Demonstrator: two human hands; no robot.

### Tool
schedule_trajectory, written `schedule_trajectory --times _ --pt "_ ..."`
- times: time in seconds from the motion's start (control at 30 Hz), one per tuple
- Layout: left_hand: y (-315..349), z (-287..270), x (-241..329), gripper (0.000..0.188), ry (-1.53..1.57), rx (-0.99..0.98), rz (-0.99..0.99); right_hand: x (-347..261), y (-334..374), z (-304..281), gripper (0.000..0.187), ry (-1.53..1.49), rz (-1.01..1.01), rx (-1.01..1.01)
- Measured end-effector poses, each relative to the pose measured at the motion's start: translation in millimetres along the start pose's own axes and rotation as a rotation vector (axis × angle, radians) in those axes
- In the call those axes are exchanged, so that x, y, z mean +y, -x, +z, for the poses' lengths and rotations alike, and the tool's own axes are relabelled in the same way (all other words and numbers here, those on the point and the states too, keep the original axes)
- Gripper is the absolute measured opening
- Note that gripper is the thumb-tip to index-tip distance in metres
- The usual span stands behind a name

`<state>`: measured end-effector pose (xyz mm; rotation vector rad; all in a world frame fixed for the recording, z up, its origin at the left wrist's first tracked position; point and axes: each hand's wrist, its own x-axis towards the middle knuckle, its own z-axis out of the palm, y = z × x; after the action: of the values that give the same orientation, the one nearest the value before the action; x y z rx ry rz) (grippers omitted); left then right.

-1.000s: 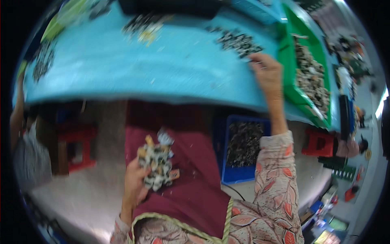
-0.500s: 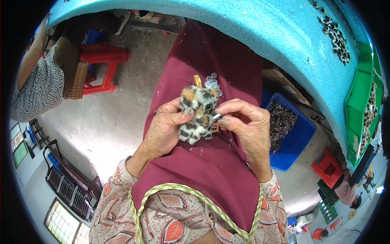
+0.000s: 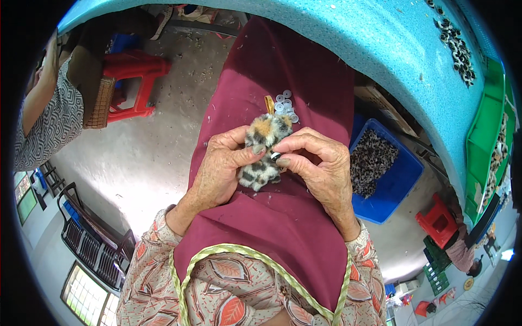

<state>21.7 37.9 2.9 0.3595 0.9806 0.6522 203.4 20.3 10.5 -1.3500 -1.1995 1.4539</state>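
A small spotted plush animal (image 3: 261, 175), furry in white, black and tan, is held above my lap. My left hand (image 3: 217, 163) is closed round its left side, with the thumb pressed into the fur. Between the thumb and forefinger of my right hand (image 3: 324, 168) is a small black-and-white piece (image 3: 275, 156), up against the plush animal's right side. A yellow ribbon tag (image 3: 269, 103) sticks up at the toy's top. Just beyond it, several clear plastic discs (image 3: 283, 104) lie on the maroon apron (image 3: 239, 87). My fingers partly hide the toy's front.
A speckled blue table (image 3: 370, 46) curves across the far side, bearing several black-and-white pieces (image 3: 458, 54) and a green tray (image 3: 484, 130). At right on the floor stands a blue bin (image 3: 399, 193) of furry pieces. A red stool (image 3: 144, 89) and a seated person (image 3: 60, 103) are at left.
My right hand has moved left with the black-and-white piece, bringing it against the plush animal. The toy has turned, and its yellow-rimmed eye is now out of sight.
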Motion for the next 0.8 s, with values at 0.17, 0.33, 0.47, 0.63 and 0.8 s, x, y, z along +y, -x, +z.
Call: schedule_trajectory --times 0.17,0.33,0.47,0.63,0.8 --pt "4 -2 1 0.024 -0.374 0.019 0.188 1 3 2 0.015 0.028 -0.001 0.028" --pt "10 5 -4 0.027 -0.61 0.053 0.346 8 9 7 0.014 -0.056 0.088 0.085" --pt "11 1 -8 0.028 -0.588 0.11 0.275 9 13 11 0.013 -0.17 0.153 0.076" --pt "16 -4 0 0.029 -0.835 0.037 0.364 14 20 17 0.014 -0.197 0.132 0.054" --pt "21 -8 0 0.032 -0.924 -0.005 0.478 3 15 7 0.015 -0.125 0.157 -0.124"
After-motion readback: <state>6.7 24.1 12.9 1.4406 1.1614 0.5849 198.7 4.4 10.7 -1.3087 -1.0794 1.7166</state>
